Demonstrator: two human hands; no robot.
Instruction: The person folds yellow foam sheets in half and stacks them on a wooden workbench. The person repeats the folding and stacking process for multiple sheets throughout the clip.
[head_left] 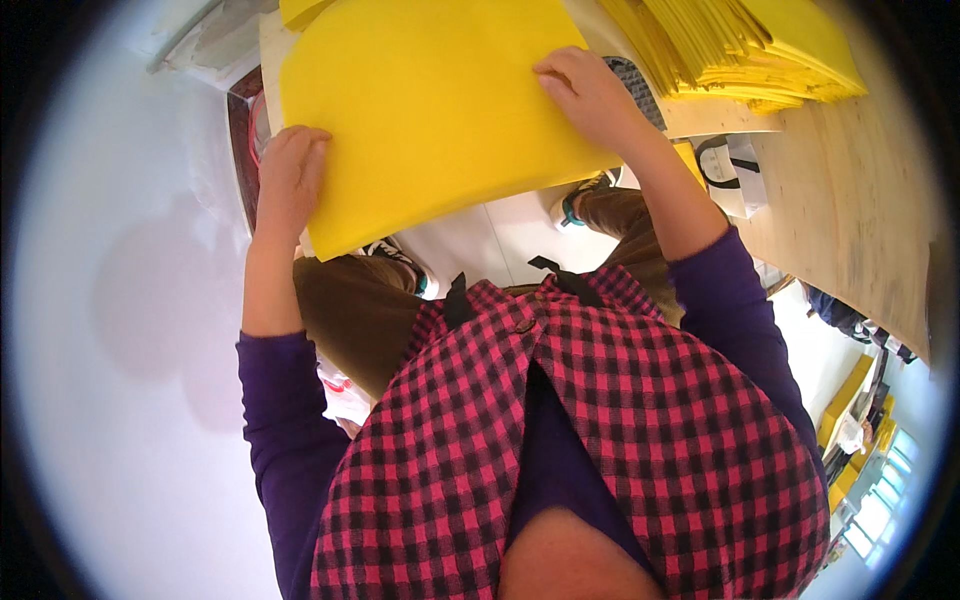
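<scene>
A large yellow sheet (440,110), of cloth or felt by its look, lies across the work surface before me, and its near edge hangs over my lap. My left hand (293,180) is closed on the sheet's left edge, fingers curled over it. Toward the sheet's far right side, my right hand (592,92) is closed with thumb and fingertips pinched against the yellow material. Both forearms reach forward from purple sleeves. The undersides of my fingers are partly hidden.
A thick stack of folded yellow pieces (735,50) sits at the far right on a wooden table (850,210). A dark grey patterned object (640,92) shows beside my right hand. A white bag (735,180) stands below the table edge. A white wall (130,300) runs along my left.
</scene>
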